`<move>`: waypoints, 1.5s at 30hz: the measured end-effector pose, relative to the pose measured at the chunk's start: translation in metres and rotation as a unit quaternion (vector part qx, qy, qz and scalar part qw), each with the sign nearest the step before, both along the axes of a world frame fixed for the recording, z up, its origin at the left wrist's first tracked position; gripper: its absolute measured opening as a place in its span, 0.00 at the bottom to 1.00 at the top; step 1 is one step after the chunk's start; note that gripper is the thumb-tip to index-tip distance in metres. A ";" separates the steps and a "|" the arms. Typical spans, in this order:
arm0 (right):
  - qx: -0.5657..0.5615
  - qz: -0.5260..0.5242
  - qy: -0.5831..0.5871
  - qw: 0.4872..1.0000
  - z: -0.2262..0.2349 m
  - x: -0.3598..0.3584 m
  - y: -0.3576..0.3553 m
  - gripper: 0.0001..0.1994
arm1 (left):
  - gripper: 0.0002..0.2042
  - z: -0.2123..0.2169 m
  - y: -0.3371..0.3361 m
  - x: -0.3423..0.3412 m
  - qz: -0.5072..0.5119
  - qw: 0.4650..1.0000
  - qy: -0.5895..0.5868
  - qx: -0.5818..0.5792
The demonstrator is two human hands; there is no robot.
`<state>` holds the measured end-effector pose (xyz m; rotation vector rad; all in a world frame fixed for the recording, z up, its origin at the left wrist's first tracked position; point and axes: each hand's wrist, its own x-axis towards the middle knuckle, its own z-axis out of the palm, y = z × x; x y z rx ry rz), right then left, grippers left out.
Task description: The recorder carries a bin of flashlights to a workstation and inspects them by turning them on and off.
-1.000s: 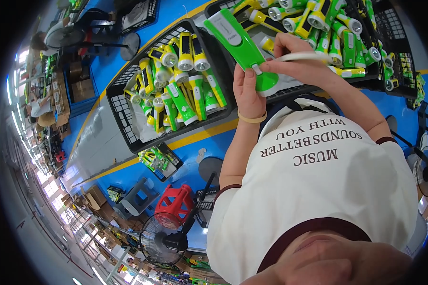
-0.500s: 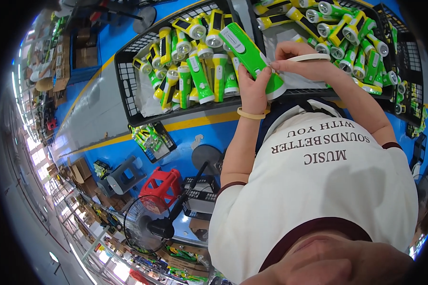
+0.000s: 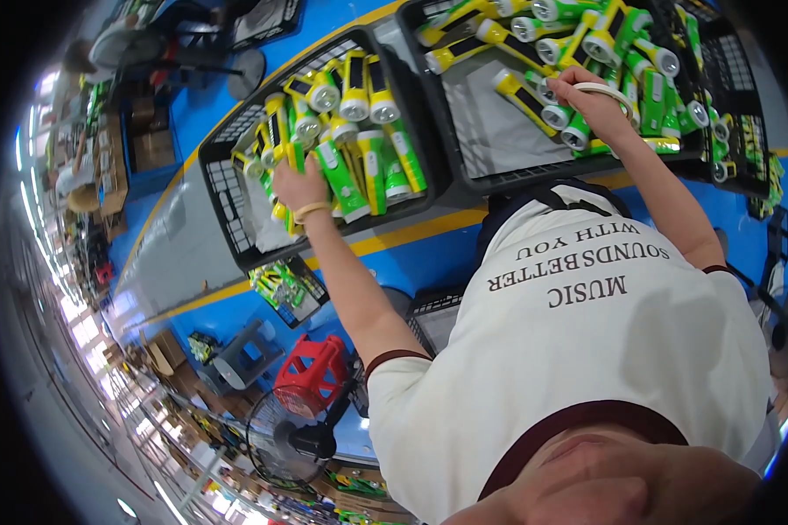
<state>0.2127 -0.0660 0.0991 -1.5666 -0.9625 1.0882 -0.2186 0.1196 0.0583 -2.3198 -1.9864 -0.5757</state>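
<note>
A blue tabletop (image 3: 193, 227) with a yellow stripe carries two black crates (image 3: 228, 201) in a cluttered workshop; a fan (image 3: 280, 433) and red stool (image 3: 311, 385) stand below. The left hand (image 3: 299, 185) rests in the left crate, closed on a green-and-yellow flashlight (image 3: 291, 131) whose long axis runs near-to-far, lens far. The right hand (image 3: 591, 101) grasps flashlights (image 3: 578, 129) in the right crate (image 3: 499, 171), a white band (image 3: 606, 88) looped over its fingers.

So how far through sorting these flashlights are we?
Done: the left crate holds a packed row of green and yellow flashlights. In hand: the left hand rests on that row; the right hand reaches among loose flashlights in the right crate. Left: that jumbled pile.
</note>
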 end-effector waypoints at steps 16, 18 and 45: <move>-0.022 -0.065 0.180 0.981 0.030 0.084 -0.063 0.12 | 0.24 -0.167 -0.096 0.372 0.123 0.790 -0.498 -0.335; -0.001 -0.054 0.231 0.972 0.034 0.083 -0.061 0.13 | 0.24 -0.153 -0.086 0.333 0.050 0.725 -0.619 -0.297; 0.099 0.173 0.039 0.979 0.090 -0.020 -0.001 0.08 | 0.23 0.081 -0.156 0.261 -0.261 0.649 -0.660 -0.272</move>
